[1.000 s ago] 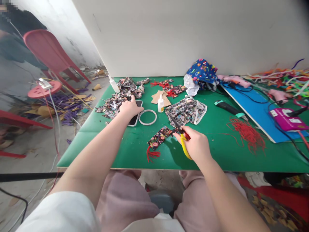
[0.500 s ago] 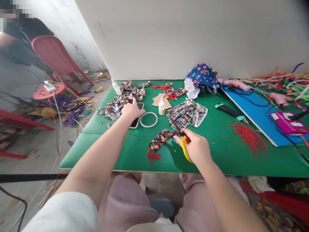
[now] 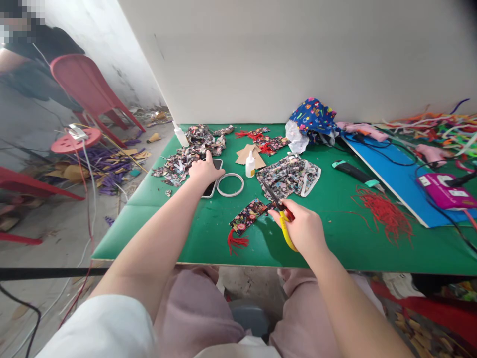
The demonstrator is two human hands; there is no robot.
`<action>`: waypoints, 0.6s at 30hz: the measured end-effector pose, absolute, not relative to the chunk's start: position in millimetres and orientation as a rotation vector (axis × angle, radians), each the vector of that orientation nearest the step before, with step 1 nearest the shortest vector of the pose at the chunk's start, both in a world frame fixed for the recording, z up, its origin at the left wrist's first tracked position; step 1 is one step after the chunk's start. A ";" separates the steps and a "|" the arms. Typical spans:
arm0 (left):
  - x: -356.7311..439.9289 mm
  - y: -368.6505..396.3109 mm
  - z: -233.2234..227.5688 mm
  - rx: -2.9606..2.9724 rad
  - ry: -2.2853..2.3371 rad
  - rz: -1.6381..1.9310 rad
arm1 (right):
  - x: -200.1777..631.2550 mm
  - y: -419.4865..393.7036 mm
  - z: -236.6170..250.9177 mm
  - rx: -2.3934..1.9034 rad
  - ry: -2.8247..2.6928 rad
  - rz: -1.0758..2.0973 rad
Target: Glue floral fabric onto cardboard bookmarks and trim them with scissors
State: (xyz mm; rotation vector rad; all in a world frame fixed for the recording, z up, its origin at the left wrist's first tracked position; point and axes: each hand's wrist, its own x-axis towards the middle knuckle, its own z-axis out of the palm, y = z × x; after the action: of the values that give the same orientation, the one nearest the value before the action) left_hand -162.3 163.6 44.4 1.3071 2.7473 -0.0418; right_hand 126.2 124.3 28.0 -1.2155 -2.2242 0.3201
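Observation:
My left hand reaches forward and rests on a black phone lying on the green table, one finger stretched toward a heap of patterned fabric scraps. My right hand grips yellow-handled scissors whose blades point up and left. A dark floral fabric strip with a red tassel lies just left of that hand. A white ring and a small glue bottle sit beside the phone.
Light patterned fabric, a blue printed cloth, red thread bundle, a teal-handled tool, a blue board with a magenta device and pink glue guns lie further right. Red chairs and a person stand at the left.
My left hand shifted slightly on the phone and now points one finger forward. The view dipped a little; my right hand holds the scissors in the same place.

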 end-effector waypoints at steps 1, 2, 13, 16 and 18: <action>-162.6 161.1 44.7 1.313 2.741 -0.029 | 126.1 124.3 28.1 -1.211 -2.223 0.314; -162.4 157.2 44.8 1.323 2.740 -0.012 | 126.1 124.3 28.2 -1.208 -2.223 0.308; -146.6 99.1 27.0 1.549 2.849 0.254 | 126.7 123.8 27.6 -1.203 -2.240 0.312; -147.0 99.8 27.0 1.530 2.841 0.234 | 126.4 124.1 27.8 -1.193 -2.240 0.278; -147.4 100.5 27.3 1.494 2.815 0.206 | 126.2 124.1 27.9 -1.186 -2.235 0.263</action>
State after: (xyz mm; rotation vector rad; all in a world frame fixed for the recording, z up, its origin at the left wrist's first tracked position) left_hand -147.4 100.5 27.3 1.4938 2.8147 0.2063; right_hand 126.2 124.1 27.9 -1.1858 -2.2349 0.2629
